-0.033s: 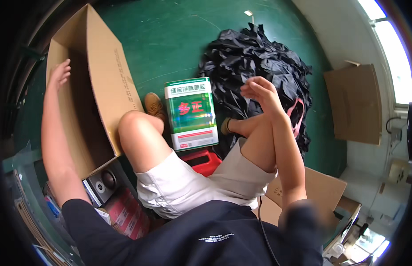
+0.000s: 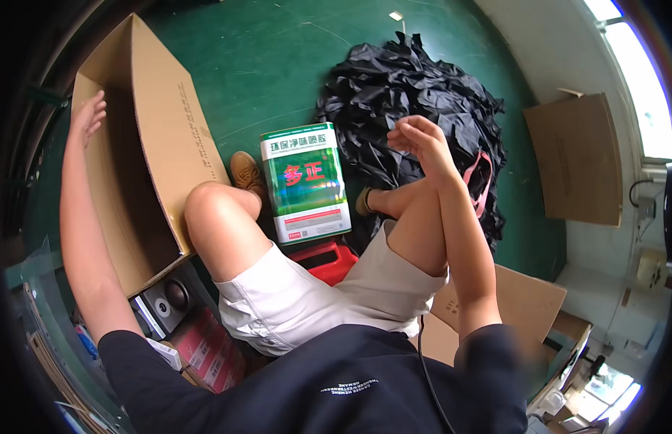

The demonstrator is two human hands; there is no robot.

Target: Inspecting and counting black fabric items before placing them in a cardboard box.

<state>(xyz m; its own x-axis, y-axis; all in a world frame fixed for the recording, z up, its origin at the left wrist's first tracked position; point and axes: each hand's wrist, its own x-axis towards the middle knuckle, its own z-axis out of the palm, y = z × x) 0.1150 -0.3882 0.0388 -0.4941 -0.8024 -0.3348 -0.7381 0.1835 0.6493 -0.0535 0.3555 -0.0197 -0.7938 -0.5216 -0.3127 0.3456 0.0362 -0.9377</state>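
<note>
My left hand (image 2: 88, 116) is raised over the far end of a tall, open cardboard box (image 2: 166, 123), its fingers apart and holding nothing. Whether it touches the box wall cannot be made out. Over on the right, my right hand (image 2: 423, 141) hovers in front of a heap of crumpled black plastic sheeting (image 2: 401, 79), empty, with its fingers loosely bent and partly spread. A pinkish-red strip (image 2: 479, 184) lies on the heap beside my right forearm. Between my feet stands a rectangular green and white metal can (image 2: 307, 181).
A red plastic handled thing (image 2: 325, 264) sits between my knees behind the can. Cardboard (image 2: 524, 296) lies by my right hip, and another piece (image 2: 575, 159) leans against the wall. Near my left hip are a black speaker-like box (image 2: 166, 300) and red-white cartons (image 2: 209, 354). A thin cable runs down my shirt.
The whole view has shifted slightly, so everything sits a little further left. Both hands keep nearly the same pose, and nothing has been taken hold of or let go.
</note>
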